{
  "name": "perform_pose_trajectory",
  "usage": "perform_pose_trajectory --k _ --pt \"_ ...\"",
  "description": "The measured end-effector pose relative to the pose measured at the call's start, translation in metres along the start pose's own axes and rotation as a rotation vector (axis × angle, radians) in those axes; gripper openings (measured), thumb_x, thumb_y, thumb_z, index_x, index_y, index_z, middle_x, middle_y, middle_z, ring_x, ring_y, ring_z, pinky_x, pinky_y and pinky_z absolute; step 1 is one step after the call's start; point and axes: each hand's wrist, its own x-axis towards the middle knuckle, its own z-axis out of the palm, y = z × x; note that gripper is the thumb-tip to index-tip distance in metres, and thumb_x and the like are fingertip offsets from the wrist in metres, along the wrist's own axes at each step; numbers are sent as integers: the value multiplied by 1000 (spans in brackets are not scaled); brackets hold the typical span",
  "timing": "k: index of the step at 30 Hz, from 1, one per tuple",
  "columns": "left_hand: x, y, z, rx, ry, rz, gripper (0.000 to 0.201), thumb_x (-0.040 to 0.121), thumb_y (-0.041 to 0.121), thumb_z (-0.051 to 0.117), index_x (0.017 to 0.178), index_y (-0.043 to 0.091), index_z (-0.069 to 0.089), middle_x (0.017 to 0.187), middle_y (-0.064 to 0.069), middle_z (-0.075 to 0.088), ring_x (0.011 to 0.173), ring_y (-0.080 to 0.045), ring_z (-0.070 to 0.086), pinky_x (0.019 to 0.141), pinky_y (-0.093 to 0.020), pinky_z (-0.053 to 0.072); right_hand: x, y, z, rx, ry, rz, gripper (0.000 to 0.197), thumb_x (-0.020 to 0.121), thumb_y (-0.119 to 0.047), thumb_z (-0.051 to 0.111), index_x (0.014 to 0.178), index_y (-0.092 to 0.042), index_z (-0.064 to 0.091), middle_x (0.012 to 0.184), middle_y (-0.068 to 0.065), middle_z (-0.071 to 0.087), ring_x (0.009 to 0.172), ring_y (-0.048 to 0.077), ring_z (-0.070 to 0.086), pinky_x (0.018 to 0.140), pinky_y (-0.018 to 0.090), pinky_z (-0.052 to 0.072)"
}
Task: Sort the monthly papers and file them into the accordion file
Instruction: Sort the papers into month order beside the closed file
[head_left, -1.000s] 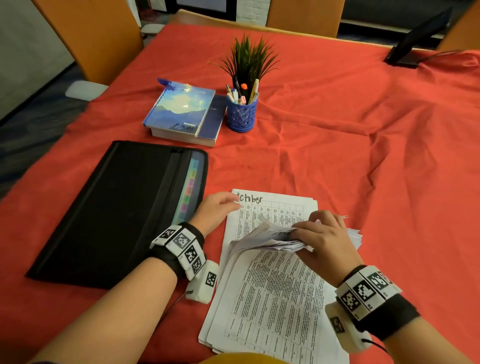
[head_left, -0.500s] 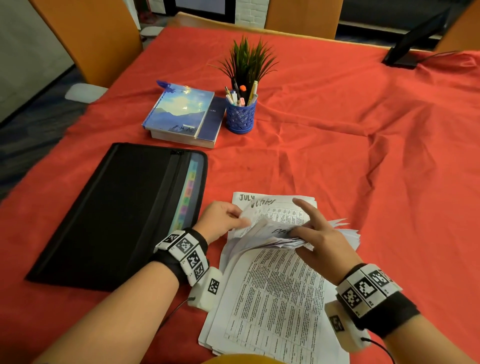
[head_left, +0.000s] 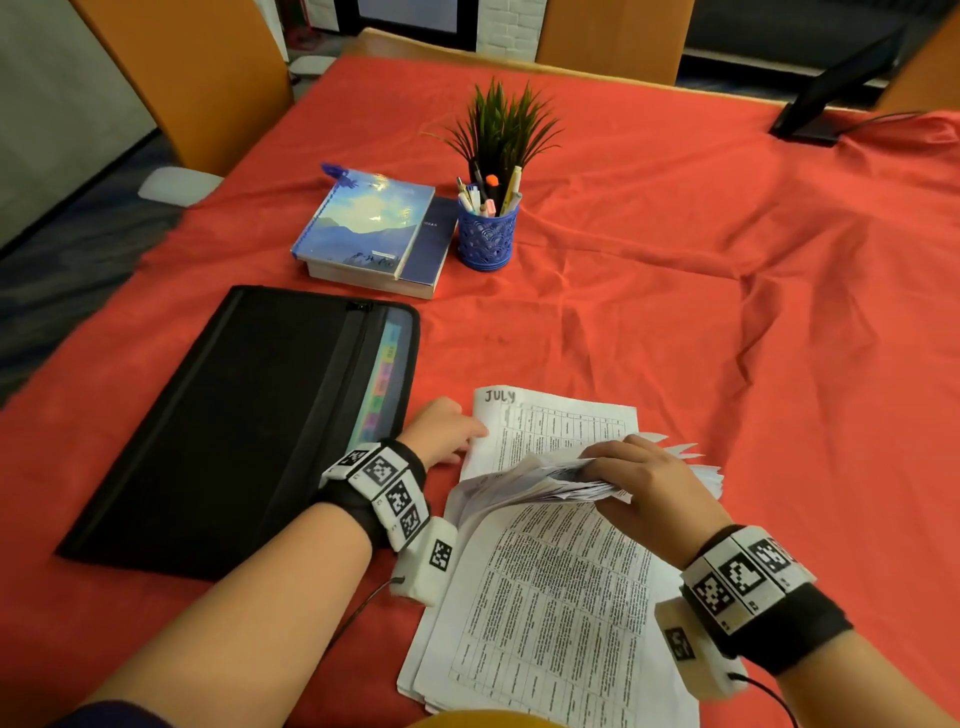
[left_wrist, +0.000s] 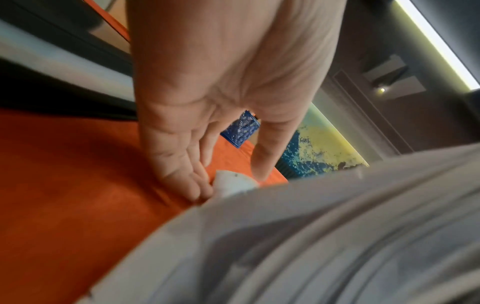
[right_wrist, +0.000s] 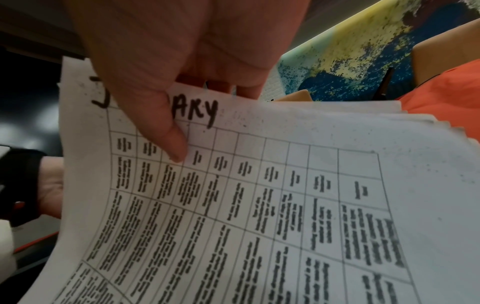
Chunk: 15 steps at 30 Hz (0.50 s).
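We are leafing through the papers (head_left: 545, 597), which lie at the lower middle of the head view on the red table (head_left: 727, 312). A second ago the sheet showing at the far end of the pile read October; half a second ago that one was lifting away; now a sheet headed JULY (head_left: 550, 421) lies bare there, flat and readable. So one more month has been checked, and we judge the sorting is only under way, with nothing filed yet.

Our right hand (head_left: 649, 483) has closed again over the bent-back bundle of sheets (head_left: 524, 480), thumb under and fingers over; the right wrist view shows the thumb pressed on a page whose heading ends in "ARY". Our left hand (head_left: 441, 431) stays at the left edge of the pile, fingers nearly straight and touching a paper corner, holding nothing that we can see.

The black accordion file (head_left: 234, 426) lies just left of the papers, flat, its coloured tabs showing along the open edge. Beyond it, at the upper middle, sit the notebooks (head_left: 369, 228), the blue pen cup (head_left: 485, 239) and a small plant (head_left: 501, 124).
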Motion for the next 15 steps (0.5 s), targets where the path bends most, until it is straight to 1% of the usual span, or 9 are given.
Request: perform_pose_trajectory --k 1,3,4,5,7,9,11,13,15 --pt "0 0 2 50 -33 2 6 86 10 61 87 12 55 93 -7 60 86 -19 59 69 -27 50 0 0 -1 1 5 1 21 75 -19 51 87 -20 68 91 -5 67 71 19 59 63 22 48" --pt "0 -1 5 159 -92 52 17 86 8 62 101 0 62 88 -4 63 72 -13 58 51 -14 44 1 0 -3 -9 6 -4 25 74 -22 46 85 -19 69 89 -6 68 70 18 59 63 20 46" --pt "1 -1 4 193 -92 97 18 86 7 62 102 -1 64 87 -4 63 70 -12 57 48 -13 41 2 0 -5 -13 -1 -7 25 73 -21 47 84 -19 69 88 -6 68 69 18 59 64 19 44" --pt "2 0 2 216 -60 148 15 85 7 63 98 0 65 88 -6 63 74 -15 58 50 -16 41 2 0 -6 -11 -8 -11 23 72 -18 48 84 -19 68 87 -5 68 68 19 59 65 18 42" --pt "4 2 -9 224 66 227 7 86 11 63 89 5 63 87 -8 63 81 -21 59 60 -24 43 3 1 -6 1 -22 -11 24 66 -9 56 86 -20 65 85 -4 68 67 21 60 66 19 40" --pt "5 6 -26 191 197 278 12 85 15 65 87 2 64 89 -11 65 83 -25 62 69 -31 49 6 2 -5 -5 -38 -5 28 62 -5 60 85 -19 66 84 -3 68 66 23 61 66 24 44" --pt "6 11 -45 127 302 319 19 83 14 68 91 -2 67 94 -13 69 86 -27 65 75 -39 54 10 1 -2 -9 -59 -12 22 66 -8 56 83 -16 68 83 -2 69 65 24 61 62 28 50" --pt "1 18 -62 98 368 350 19 82 12 70 93 -2 69 95 -10 69 85 -23 65 74 -36 53 16 2 1 -11 -81 -18 22 71 -14 50 83 -16 69 84 -2 69 66 24 61 62 31 53" --pt "-4 25 -77 72 412 405 21 83 13 69 100 1 69 101 -9 70 90 -21 66 80 -36 54 22 6 5 -47 -98 9 19 70 -8 62 84 -17 71 88 -1 69 72 26 62 64 36 54"
